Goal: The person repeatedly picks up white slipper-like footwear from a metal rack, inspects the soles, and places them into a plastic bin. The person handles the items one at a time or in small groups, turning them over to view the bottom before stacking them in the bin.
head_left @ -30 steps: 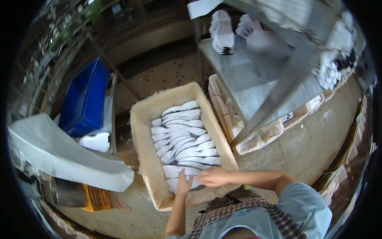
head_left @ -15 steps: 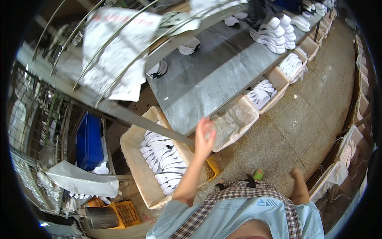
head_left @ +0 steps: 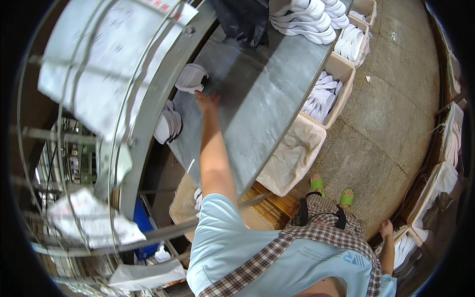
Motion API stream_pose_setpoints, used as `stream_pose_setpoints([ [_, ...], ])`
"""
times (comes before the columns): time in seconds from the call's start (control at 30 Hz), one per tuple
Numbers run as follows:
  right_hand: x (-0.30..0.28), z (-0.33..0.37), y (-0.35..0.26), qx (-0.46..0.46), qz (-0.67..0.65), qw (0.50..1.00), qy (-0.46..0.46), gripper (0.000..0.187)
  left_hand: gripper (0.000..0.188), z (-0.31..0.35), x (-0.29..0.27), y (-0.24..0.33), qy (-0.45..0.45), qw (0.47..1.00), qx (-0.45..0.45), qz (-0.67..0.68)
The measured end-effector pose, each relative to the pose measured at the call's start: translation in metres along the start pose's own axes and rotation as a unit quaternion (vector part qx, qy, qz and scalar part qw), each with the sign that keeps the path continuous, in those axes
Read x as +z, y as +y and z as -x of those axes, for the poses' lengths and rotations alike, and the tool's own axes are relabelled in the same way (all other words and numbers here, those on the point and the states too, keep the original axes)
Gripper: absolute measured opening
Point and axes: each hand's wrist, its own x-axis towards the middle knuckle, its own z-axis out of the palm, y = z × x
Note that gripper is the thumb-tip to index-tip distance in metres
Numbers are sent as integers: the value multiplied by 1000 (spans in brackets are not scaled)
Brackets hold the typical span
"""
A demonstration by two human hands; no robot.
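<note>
My left arm stretches across the grey metal tabletop (head_left: 257, 94). My left hand (head_left: 207, 101) is open, fingers apart, with nothing in it. Its fingertips come up to the near edge of a small stack of white shoe soles (head_left: 191, 78) with dark edges; whether they touch cannot be made out. A second small stack of soles (head_left: 168, 124) lies nearer, at the table's left edge. By my right side hangs my right hand (head_left: 387, 228), small in view, its fingers loosely curled and no object visible in it.
Tall stacks of white soles (head_left: 307, 22) and a black plastic bag (head_left: 242, 22) occupy the table's far end. Lined bins (head_left: 292, 158) run along its right edge, several holding soles. A metal rack (head_left: 148, 119) with wire hoops and paper sheets stands left. More bins (head_left: 430, 193) line the right.
My left hand has moved forward and left, from above the bins at the table's near edge to the small stack of soles. The view has shifted along the table.
</note>
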Motion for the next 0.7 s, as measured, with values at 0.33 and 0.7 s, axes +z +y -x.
stream_pose_setpoints([
  [0.33,78,16,-119,48,-40,994,-95,24,35,-78,26,14,34,999,-5,33],
  [0.7,85,21,-232,-62,52,995,-60,26,55,-148,6,-21,-5,973,-54,224],
])
